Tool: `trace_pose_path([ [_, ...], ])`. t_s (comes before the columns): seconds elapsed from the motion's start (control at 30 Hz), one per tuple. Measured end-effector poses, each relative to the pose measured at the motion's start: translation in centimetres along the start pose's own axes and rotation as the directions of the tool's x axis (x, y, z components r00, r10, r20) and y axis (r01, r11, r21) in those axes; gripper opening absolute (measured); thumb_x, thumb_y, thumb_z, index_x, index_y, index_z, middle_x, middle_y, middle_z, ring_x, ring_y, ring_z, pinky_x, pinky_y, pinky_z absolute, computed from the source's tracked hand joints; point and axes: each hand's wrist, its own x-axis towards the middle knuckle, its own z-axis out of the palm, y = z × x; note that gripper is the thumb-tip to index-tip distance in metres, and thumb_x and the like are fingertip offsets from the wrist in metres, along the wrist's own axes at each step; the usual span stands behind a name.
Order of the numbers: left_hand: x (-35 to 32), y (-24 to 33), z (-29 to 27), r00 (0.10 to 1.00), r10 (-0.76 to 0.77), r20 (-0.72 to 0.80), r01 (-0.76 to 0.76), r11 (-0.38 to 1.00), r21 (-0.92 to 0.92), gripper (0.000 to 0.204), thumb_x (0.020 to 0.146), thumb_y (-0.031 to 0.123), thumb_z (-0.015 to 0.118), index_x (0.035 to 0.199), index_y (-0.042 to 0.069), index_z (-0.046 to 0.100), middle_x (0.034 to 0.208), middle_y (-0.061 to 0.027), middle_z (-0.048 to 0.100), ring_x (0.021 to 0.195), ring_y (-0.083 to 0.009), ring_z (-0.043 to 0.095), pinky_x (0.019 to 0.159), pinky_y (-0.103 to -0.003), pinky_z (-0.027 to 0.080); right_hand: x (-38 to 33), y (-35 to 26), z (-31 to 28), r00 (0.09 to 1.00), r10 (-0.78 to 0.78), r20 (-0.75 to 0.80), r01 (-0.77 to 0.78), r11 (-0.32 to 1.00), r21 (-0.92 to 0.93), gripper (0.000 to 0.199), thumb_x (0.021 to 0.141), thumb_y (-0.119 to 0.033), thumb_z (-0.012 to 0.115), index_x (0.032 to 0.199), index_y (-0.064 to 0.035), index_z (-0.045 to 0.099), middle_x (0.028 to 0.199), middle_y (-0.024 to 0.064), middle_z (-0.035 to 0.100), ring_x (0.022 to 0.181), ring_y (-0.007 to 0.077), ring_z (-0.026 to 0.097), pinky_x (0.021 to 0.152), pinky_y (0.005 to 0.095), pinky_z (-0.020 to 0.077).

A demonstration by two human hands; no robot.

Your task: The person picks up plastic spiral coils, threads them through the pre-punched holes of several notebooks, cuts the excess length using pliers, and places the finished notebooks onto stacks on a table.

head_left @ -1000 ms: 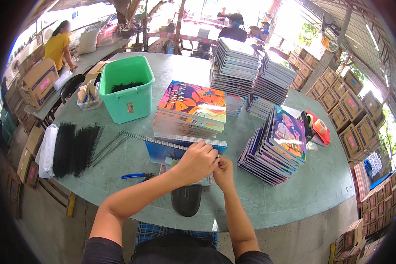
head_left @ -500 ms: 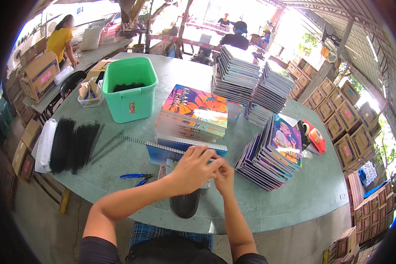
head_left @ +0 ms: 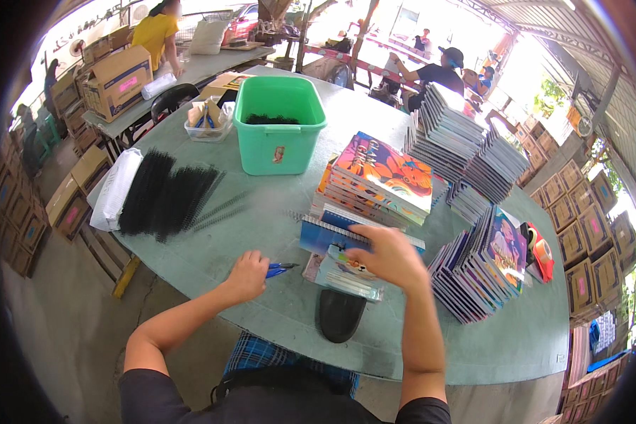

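My left hand (head_left: 249, 277) is closed round the blue handles of a pair of pliers (head_left: 278, 270) above the table, their dark jaws pointing right. My right hand (head_left: 396, 258), a little blurred, grips a blue notebook (head_left: 318, 237) at its upper edge, thumb on the near side and fingers behind. A wire coil runs along that edge. Just below, a clear-wrapped pack with a cartoon picture (head_left: 343, 272) lies partly under the right hand. Nearer me is a black rounded pad (head_left: 340, 316) at the table's edge. Behind the notebook rises a stack of colourful books (head_left: 381, 177).
Black coils (head_left: 169, 198) lie in a heap at left beside a white wrapped bundle (head_left: 117, 189). A green bin (head_left: 279, 148) and a small clear tub (head_left: 208, 131) stand behind. Bound notebooks (head_left: 473, 272) are stacked at right, near tape rolls (head_left: 542, 251). Other people work farther off.
My hands have parted from the notebook's right end. The left has moved left and taken the pliers from the table; the right stays at the notebook. The view has swung left.
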Motion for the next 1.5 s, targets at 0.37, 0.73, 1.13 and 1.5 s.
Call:
trace_pose_path([
  [0.37, 2.1, 5.2, -9.5, 0.993, -0.111, 0.049, 0.095, 0.464, -0.881, 0.037, 0.088, 0.024, 0.048, 0.117, 0.002, 0.044, 0.080, -0.0073, 0.054, 0.072, -0.0157, 0.053, 0.066, -0.031, 0.043, 7.5, -1.5, 4.4, 0.993, -0.057, -0.107, 0.090, 0.939, 0.333, 0.032, 0.072, -0.002, 0.061, 0.104, -0.0077, 0.067, 0.090, 0.0115, 0.068, 0.077, 0.0195, 0.063, 0.074, 0.0309, 0.0495],
  [0.73, 3.3, 5.3, -12.5, 0.940, -0.101, 0.327, 0.337, 0.436, -0.835, 0.046, 0.085, 0.030, 0.050, 0.122, 0.004, 0.045, 0.093, -0.0080, 0.056, 0.077, -0.0152, 0.056, 0.067, -0.029, 0.045, 7.2, -0.7, 5.4, 0.972, -0.191, -0.139, 0.224, 0.934, 0.279, 0.032, 0.072, 0.004, 0.056, 0.097, -0.0092, 0.070, 0.089, 0.0073, 0.065, 0.071, 0.0174, 0.056, 0.068, 0.0292, 0.0463],
  [1.13, 3.0, 5.3, -12.5, 0.946, -0.133, 0.294, 0.312, 0.605, -0.732, 0.038, 0.090, 0.033, 0.044, 0.115, 0.005, 0.050, 0.086, -0.0065, 0.057, 0.073, -0.0144, 0.055, 0.062, -0.029, 0.046, 6.8, -1.0, 5.5, 0.977, -0.157, -0.141, 0.189, 0.947, 0.258, 0.032, 0.072, 0.004, 0.056, 0.097, -0.0098, 0.070, 0.096, 0.0066, 0.065, 0.078, 0.0181, 0.058, 0.070, 0.0286, 0.0464],
  [1.5, 3.8, 4.7, -10.2, 0.988, -0.126, -0.093, 0.058, 0.846, -0.530, 0.038, 0.085, 0.036, 0.060, 0.086, -0.002, 0.055, 0.073, -0.0235, 0.058, 0.073, -0.0369, 0.060, 0.065, -0.041, 0.045, 6.2, -1.6, 5.8, 0.958, -0.222, -0.181, 0.255, 0.949, 0.185, 0.033, 0.073, 0.002, 0.058, 0.100, -0.0128, 0.070, 0.094, 0.0062, 0.061, 0.082, 0.0206, 0.058, 0.072, 0.0310, 0.0468],
])
